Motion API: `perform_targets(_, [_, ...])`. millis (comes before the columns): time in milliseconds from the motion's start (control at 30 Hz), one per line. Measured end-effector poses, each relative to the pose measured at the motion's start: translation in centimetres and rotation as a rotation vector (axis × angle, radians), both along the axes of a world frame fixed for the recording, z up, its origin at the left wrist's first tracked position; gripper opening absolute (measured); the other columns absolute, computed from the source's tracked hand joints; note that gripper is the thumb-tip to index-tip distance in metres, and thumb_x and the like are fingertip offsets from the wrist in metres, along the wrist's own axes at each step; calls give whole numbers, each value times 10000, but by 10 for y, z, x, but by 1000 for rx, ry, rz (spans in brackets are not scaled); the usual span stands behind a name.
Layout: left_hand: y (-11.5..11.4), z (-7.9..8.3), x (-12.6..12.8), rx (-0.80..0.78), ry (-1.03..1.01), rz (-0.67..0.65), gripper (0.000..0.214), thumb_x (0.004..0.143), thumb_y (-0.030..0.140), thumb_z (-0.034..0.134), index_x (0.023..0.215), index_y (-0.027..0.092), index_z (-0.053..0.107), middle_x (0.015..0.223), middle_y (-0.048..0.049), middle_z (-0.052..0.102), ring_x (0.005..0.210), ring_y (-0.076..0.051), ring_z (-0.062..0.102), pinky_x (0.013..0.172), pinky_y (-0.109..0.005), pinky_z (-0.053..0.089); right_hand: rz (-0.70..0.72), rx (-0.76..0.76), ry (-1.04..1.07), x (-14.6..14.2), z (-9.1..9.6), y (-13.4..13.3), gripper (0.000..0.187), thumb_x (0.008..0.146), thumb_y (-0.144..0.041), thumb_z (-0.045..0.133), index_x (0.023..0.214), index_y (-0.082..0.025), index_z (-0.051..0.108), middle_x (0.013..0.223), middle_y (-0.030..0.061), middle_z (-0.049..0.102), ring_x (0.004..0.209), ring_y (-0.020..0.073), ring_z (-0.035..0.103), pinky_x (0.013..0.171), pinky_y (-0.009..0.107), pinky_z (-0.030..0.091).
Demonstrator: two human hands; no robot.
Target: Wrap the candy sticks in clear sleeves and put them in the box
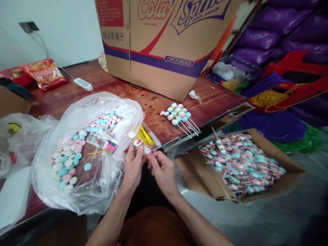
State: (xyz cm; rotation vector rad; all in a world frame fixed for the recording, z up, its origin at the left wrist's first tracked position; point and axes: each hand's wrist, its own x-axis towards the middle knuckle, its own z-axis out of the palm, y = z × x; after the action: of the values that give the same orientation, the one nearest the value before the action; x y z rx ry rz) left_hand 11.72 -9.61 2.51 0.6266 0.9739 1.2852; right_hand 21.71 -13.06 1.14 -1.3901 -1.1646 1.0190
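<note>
Both hands are working close to the body at the counter's near edge: the left hand (133,163) and the right hand (161,167) are pinching between their fingertips a candy skewer (142,147), a stick threaded with pastel discs and seemingly sheathed in a clear sleeve. By the look of it, the person is closing or tying off the wrapper; finishing that would call for a twist tie, and a bundle of gold ties (145,136) is lying just beyond the fingers.

Left of the hands, a large clear plastic bag (51,171) is spreading open across the wood, holding loose pink, blue and white candy discs (69,159) and a small printed packet (110,146). Farther back, a row of finished skewers (178,116) is resting on the reddish-brown counter (217,99). A tall printed cardboard carton (159,44) is standing behind them, with a white power strip (82,84) and a red snack bag (44,73) off to the left. Below the counter's right end, an open cardboard box (287,171) is brimming with wrapped skewers, while purple sacks (289,27) are piling up against the far side.
</note>
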Motion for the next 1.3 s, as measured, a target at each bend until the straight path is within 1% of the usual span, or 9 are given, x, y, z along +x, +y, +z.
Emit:
perform_targets(133, [2,1,-10,-12,-48,9,370,776,440,799,990,178,648,963,-69,736,842,-193,727,794,-334,572,118,-26,-26,9,5,-5,241,972,-386,518,878,-201,638,681,-17,627,500,95,507,491,209,406])
perform_targets(333, [-3,-1,-18,-14,-25,22,379,764,417,816,1011,169,670,983,-85,739,890,-223,738,831,-359,566,246,-100,4,23,14,-8,297,928,-333,539,665,-198,562,544,-34,521,503,104,444,507,225,380])
perform_targets(633, [-19,5,-23,-58,-80,63,263,800,400,779,893,156,744,878,-91,761,890,-236,734,846,-371,570,246,-8,52,-10,16,-6,309,959,-339,506,680,-206,512,570,-47,502,537,104,466,566,223,402])
perform_targets(800, [-29,10,-39,-24,-46,158,231,798,349,784,952,178,770,924,-82,769,923,-223,716,867,-344,555,318,-26,5,-22,21,-3,189,974,-358,511,897,-211,602,742,-20,633,630,118,557,583,216,434])
perform_targets(900, [-36,15,-46,-8,-24,159,262,799,334,783,1028,210,757,955,-74,751,910,-213,694,843,-337,553,342,-65,114,-34,22,2,311,999,-400,461,796,-201,588,595,-39,566,521,110,508,528,215,418])
perform_targets(967, [-38,22,-54,12,-62,122,244,800,324,779,1015,215,744,898,-66,719,839,-201,668,799,-342,556,469,-98,115,-37,24,6,368,1015,-370,417,721,-201,561,506,-51,523,445,105,479,494,216,391])
perform_targets(1067, [-35,32,-69,86,-109,190,139,793,294,785,798,198,685,686,1,559,662,-137,554,730,-319,545,578,-32,-247,-32,30,16,324,987,-238,455,685,-200,568,571,-21,608,519,123,554,560,231,381])
perform_targets(1167, [-29,32,-80,100,-46,299,227,774,249,796,693,181,596,627,45,412,591,-88,427,622,-228,479,395,44,-690,-22,36,37,267,969,-191,496,733,-204,621,749,28,689,708,167,616,663,264,383])
perform_targets(1300, [-25,20,-75,31,53,235,246,758,311,806,734,168,607,643,36,443,564,-75,366,499,-186,344,320,-40,-1078,-22,33,73,156,969,-234,532,955,-197,683,1050,104,704,972,244,627,755,302,415])
